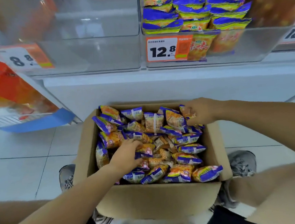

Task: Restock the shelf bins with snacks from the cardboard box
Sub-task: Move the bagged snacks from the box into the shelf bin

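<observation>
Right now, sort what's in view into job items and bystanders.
Job: brown cardboard box; purple-and-orange snack packets; clear plastic bin tagged 12.8; left hand; right hand.
Bystanders: empty clear bin tagged 8.8; grey shoes.

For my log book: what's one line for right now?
left hand: grips snack packet | right hand: grips snack packet | brown cardboard box: full
</observation>
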Motion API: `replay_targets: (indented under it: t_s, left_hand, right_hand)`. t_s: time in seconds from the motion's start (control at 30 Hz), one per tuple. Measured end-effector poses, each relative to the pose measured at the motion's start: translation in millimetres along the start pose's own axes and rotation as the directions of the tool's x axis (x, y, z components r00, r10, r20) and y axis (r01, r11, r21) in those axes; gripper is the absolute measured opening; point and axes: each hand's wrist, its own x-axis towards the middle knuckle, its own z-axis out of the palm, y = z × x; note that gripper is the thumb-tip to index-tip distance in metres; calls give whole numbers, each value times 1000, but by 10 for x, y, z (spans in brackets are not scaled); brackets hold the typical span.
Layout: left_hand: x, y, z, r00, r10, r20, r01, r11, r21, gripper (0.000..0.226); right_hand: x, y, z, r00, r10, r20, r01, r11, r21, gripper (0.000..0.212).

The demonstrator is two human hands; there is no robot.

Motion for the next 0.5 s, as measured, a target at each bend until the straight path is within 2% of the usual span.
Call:
replay_targets:
  t_s: [0.1,0.17,0.27,0.33,0.4,0.5]
  left_hand:
    - [12,35,19,998,39,-55,-39,999,-4,36]
    - [34,39,46,994,86,-70,-85,996,21,31]
    - [43,87,34,991,93,-97,-102,991,-89,24]
    - [51,131,-4,990,97,-102,-115,974,-194,17]
    - [52,159,-55,992,100,-76,-120,933,-339,10]
    - [30,198,-103,992,108,71,-71,912,-405,12]
  right_hand:
    - [69,132,114,997,59,-43,-58,998,24,68]
    - [87,166,233,995,78,-58,-76,996,40,78]
    - [131,178,412,987,120,-104,-107,986,124,82]
    - [166,198,462,976,157,-153,-135,980,143,65]
    - [153,230,451,964,198,-175,-166,970,178,37]
    - [86,308,442,977,146,-156,-114,974,196,16]
